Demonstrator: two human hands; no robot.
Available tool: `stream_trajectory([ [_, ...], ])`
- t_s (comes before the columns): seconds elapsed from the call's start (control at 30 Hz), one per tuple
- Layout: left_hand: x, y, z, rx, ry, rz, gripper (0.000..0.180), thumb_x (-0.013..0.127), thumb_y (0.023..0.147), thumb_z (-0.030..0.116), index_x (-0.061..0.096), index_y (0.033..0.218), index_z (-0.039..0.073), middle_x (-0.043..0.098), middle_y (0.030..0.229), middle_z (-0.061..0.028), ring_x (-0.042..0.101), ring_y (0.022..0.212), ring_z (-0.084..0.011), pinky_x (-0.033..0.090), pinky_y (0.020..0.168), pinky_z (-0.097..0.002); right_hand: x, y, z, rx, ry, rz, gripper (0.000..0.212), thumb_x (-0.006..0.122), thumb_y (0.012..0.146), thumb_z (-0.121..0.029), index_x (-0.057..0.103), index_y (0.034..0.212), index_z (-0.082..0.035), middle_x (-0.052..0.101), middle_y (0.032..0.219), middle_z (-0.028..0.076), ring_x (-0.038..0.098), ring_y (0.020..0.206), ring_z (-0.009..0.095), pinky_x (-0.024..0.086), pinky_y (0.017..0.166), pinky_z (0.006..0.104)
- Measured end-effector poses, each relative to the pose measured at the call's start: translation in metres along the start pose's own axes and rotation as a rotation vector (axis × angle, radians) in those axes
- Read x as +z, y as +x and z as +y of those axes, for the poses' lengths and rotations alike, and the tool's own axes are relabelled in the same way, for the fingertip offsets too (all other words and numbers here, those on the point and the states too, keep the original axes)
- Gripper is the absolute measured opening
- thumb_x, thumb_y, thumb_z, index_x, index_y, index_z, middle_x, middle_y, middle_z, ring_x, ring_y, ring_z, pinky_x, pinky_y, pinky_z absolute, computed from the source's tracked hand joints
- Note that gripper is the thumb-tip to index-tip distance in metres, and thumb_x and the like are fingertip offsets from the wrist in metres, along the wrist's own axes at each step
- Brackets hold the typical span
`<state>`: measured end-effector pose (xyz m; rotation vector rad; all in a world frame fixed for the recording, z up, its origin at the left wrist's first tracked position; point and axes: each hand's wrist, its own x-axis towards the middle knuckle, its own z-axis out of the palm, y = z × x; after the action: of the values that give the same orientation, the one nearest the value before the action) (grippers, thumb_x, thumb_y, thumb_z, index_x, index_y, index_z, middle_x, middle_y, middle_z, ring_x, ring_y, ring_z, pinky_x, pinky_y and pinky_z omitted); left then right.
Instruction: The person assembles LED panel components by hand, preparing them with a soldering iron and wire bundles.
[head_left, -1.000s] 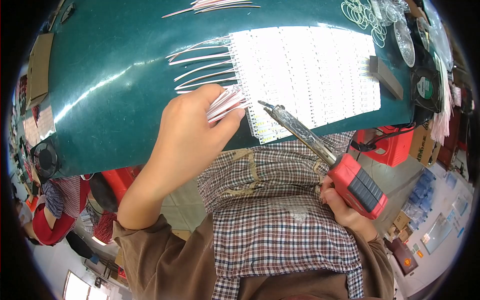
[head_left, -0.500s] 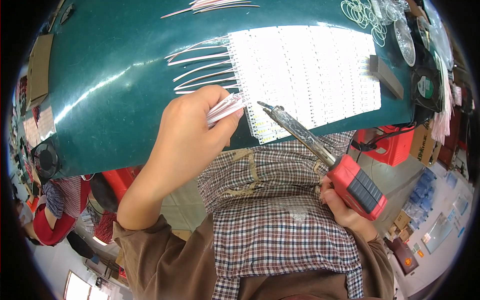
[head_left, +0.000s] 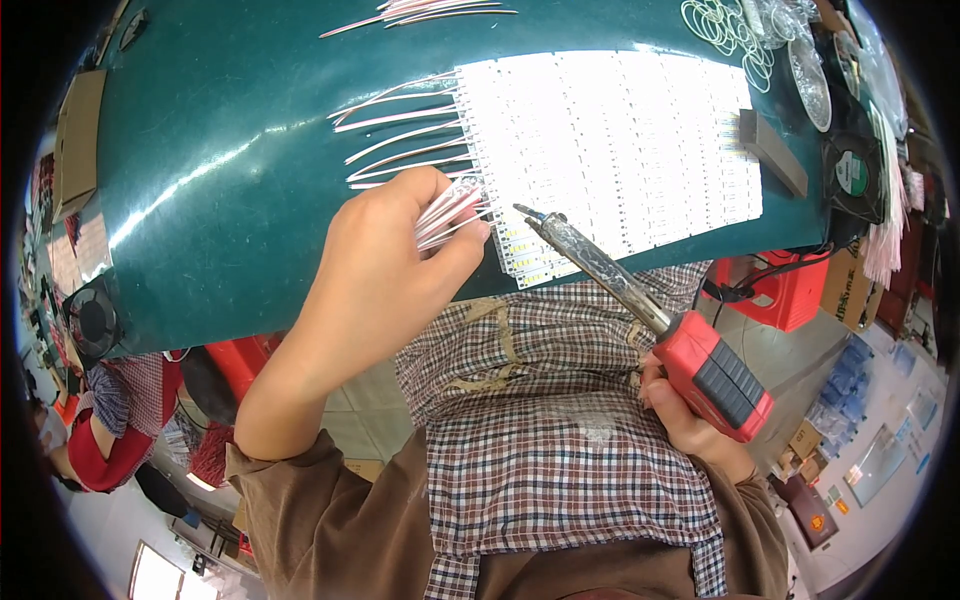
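Note:
My left hand (head_left: 385,270) pinches a small bundle of thin pink-white wires (head_left: 447,212) at the left edge of a white panel of LED strips (head_left: 610,150) on the green table (head_left: 230,170). My right hand (head_left: 690,425) grips the red handle of a soldering iron (head_left: 640,310). The iron's metal tip (head_left: 523,211) points at the panel's lower left corner, just right of the held wires. Several wires (head_left: 400,135) lie fanned out from the panel's left edge.
More loose wires (head_left: 420,12) lie at the table's far edge. Wire coils (head_left: 720,25) and a small black fan (head_left: 850,175) sit at the right, a grey block (head_left: 772,152) by the panel. A red stool (head_left: 790,290) stands below the table. Another person (head_left: 110,420) sits at lower left.
My left hand has shifted the held wires slightly toward the panel edge. The soldering iron has barely moved.

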<state>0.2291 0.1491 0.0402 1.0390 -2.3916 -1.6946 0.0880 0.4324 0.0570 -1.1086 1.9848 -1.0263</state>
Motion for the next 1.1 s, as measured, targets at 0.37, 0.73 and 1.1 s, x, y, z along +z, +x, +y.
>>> stream_trajectory([
  [0.37, 0.006, 0.0, 0.001, 0.018, 0.061, 0.111, 0.022, 0.072, 0.086, 0.014, 0.058, 0.079, -0.001, 0.05, 0.067, 0.0001, 0.044, 0.062, -0.005, 0.035, 0.054, -0.0246, -0.005, 0.017, -0.011, -0.11, -0.129, -0.078, 0.027, 0.08, 0.071, -0.007, 0.068, 0.093, 0.003, 0.066, 0.081, 0.014, 0.068, 0.065, 0.028, 0.056, 0.057, 0.0345],
  [0.73, 0.005, 0.001, 0.001, 0.014, 0.071, 0.107, 0.02, 0.071, 0.085, 0.012, 0.058, 0.077, -0.001, 0.05, 0.066, -0.0005, 0.043, 0.061, -0.0058, 0.034, 0.054, -0.0252, -0.003, 0.022, -0.011, -0.092, -0.098, -0.13, 0.025, 0.079, 0.07, -0.005, 0.068, 0.092, 0.002, 0.065, 0.078, 0.014, 0.067, 0.063, 0.028, 0.054, 0.054, 0.0341],
  [1.1, 0.001, 0.002, 0.0, 0.019, 0.083, 0.078, 0.019, 0.071, 0.085, 0.013, 0.058, 0.077, 0.0, 0.049, 0.065, 0.0005, 0.042, 0.06, -0.0055, 0.034, 0.054, -0.025, -0.007, 0.024, -0.017, -0.145, -0.14, -0.069, 0.025, 0.078, 0.068, -0.004, 0.068, 0.091, 0.001, 0.066, 0.081, 0.014, 0.068, 0.065, 0.028, 0.056, 0.059, 0.0336],
])
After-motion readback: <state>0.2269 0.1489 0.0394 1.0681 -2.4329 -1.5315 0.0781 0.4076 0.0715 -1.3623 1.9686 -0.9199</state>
